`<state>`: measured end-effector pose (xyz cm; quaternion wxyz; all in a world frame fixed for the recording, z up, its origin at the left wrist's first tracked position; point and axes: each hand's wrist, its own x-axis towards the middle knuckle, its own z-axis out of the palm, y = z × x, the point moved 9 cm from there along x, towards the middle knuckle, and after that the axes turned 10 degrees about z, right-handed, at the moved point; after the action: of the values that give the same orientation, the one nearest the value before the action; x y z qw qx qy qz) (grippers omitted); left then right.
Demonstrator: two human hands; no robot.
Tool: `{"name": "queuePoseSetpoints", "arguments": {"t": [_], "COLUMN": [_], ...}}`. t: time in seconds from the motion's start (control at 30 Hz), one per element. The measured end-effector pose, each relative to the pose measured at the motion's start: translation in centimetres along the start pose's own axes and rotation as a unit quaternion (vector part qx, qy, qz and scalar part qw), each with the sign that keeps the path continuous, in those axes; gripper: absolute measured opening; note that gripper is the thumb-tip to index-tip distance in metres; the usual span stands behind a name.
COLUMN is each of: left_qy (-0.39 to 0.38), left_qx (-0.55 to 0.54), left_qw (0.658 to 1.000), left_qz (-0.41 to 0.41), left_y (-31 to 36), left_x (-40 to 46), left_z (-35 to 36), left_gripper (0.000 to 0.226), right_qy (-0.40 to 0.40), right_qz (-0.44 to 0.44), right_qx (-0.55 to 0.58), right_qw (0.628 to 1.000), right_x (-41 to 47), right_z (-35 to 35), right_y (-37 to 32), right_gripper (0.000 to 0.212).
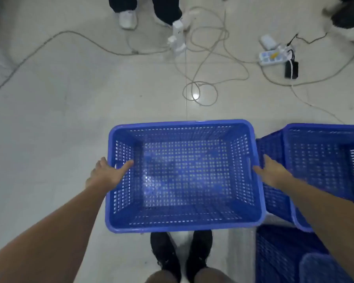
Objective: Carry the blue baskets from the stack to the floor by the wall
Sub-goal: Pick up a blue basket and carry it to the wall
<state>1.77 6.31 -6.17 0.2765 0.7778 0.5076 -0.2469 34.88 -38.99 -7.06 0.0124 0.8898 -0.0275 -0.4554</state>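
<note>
Looking down past our bare forearms, we grip a blue basket (pixel 184 176) by its two short sides, holding it out level in front of us above the pale tiled floor (pixel 49 123). Our left hand (pixel 107 173) clasps the left rim, thumb hooked over the edge to the inside and fingers wrapped around the outer wall. Our right hand (pixel 271 171) clasps the right rim in the same fashion, thumb lying on the edge and fingers outside. The basket is empty, and its perforated bottom lets the floor show through. Below its near edge our black shoes (pixel 181 254) stand on the tiles. Just beside the carried basket on the right sit more blue baskets (pixel 323 160), one nested at a tilt over another, partly hidden by our right arm. Farther off, grey cables (pixel 202 64) loop loosely across the floor, joining a white power strip (pixel 177 38) and a second strip (pixel 273 56) with a black adapter (pixel 291 69) next to it. Another person's legs and white shoes (pixel 128 19) stand at the top edge.
</note>
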Motion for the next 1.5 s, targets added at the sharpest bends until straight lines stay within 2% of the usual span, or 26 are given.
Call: {"name": "queuePoseSetpoints", "arguments": {"t": [0.1,0.2,0.3,0.4,0.6,0.73,0.87,0.97,1.13,1.2,1.33,1.5], "left_qy": [0.010,0.012,0.026,0.049,0.047,0.049,0.075,0.101,0.146,0.163,0.186,0.212], "left_qx": [-0.099,-0.158,-0.198,-0.263,-0.261,-0.225,-0.243,-0.292,-0.294,-0.266,-0.212,-0.223], "left_qw": [0.992,0.978,0.971,0.955,0.954,0.967,0.964,0.949,0.944,0.950,0.956,0.934], "left_qz": [-0.076,-0.136,-0.130,-0.125,-0.138,-0.111,-0.079,-0.067,-0.008,0.029,0.081,0.180], "left_y": [-3.9,-7.4,-9.7,-10.8,-10.9,-9.2,-4.9,-2.1,2.4,4.3,7.3,10.8], "left_x": [3.6,6.2,8.4,9.0,6.7,2.1,-6.5,-13.0,-22.8,-26.5,-32.9,-40.2], "left_z": [4.1,7.8,9.9,10.6,6.5,-1.5,-12.4,-20.4,-34.0,-39.4,-49.1,-58.3], "left_gripper": [0.127,0.099,0.073,0.050,0.060,0.051,0.047,0.065,0.073,0.070,0.054,0.041], "right_qy": [0.013,0.032,0.077,0.063,0.026,0.029,0.046,0.079,0.120,0.142,0.162,0.204], "right_qz": [0.047,0.082,0.105,0.133,0.131,0.101,0.053,0.014,-0.037,-0.060,-0.105,-0.143], "right_qx": [0.061,0.104,0.176,0.258,0.272,0.284,0.331,0.359,0.341,0.340,0.343,0.333], "right_qw": [0.997,0.991,0.976,0.955,0.953,0.953,0.941,0.930,0.932,0.927,0.919,0.910], "right_x": [3.3,5.8,8.2,9.7,5.1,-3.1,-12.8,-20.0,-32.8,-37.5,-45.8,-56.5], "right_z": [2.3,4.5,5.4,6.3,3.3,-2.7,-10.6,-17.2,-28.3,-32.7,-40.4,-47.7], "right_y": [0.8,1.5,2.2,3.0,3.3,3.0,2.3,1.9,1.6,1.5,1.6,2.7], "right_gripper": [0.075,0.064,0.043,0.021,0.030,0.038,0.031,0.036,0.052,0.056,0.045,0.046]}}
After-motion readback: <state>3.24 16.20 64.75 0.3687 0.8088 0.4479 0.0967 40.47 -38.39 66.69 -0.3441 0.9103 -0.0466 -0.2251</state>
